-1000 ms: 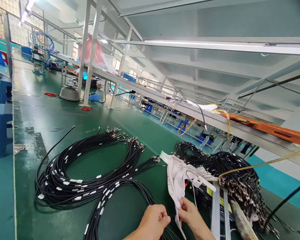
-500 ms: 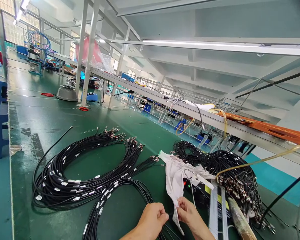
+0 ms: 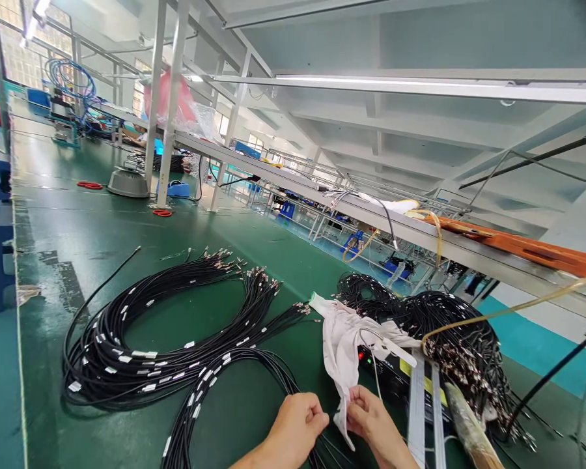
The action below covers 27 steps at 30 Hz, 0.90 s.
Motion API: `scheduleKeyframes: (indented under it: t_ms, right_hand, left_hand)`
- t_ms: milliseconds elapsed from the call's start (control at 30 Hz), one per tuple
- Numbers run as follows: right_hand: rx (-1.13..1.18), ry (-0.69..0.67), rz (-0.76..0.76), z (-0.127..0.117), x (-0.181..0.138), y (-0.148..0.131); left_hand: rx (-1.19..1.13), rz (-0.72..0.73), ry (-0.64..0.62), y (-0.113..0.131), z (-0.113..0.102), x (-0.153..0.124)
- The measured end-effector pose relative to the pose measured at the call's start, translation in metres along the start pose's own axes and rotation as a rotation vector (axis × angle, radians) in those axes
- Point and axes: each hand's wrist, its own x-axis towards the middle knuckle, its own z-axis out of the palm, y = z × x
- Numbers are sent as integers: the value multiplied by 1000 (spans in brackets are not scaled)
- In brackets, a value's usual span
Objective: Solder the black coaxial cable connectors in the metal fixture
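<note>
Both hands barely shifted, left hand (image 3: 295, 426) and right hand (image 3: 371, 420) pinching black cable (image 3: 329, 417), cable tags unreadable.

Long green tabletop (image 3: 102, 228) beneath a white steel overhead shelf (image 3: 420, 117) on white posts (image 3: 168, 117); strip light (image 3: 395, 81) under shelf; bright windows (image 3: 10, 19) at far-left corner; teal floor (image 3: 532, 339).

Head-worn view, forward-down, close over workbench (image 3: 102, 221)
</note>
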Motion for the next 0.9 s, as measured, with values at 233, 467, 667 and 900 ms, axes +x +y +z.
scheduleKeyframes:
  t_ms: [233, 467, 667, 900]
  right_hand:
    - [143, 119, -7, -9, -2, -9]
    - [119, 182, 28, -24, -5, -7]
    - [144, 105, 9, -2, -9, -13]
    - [161, 67, 34, 2, -7, -8]
  left_hand:
    - [-153, -38, -4, -4, 1, 3]
    - [-273, -42, -22, -12, 3, 8]
    - [-273, 0, -35, -15, 3, 9]
    - [-284, 10, -54, -14, 3, 7]
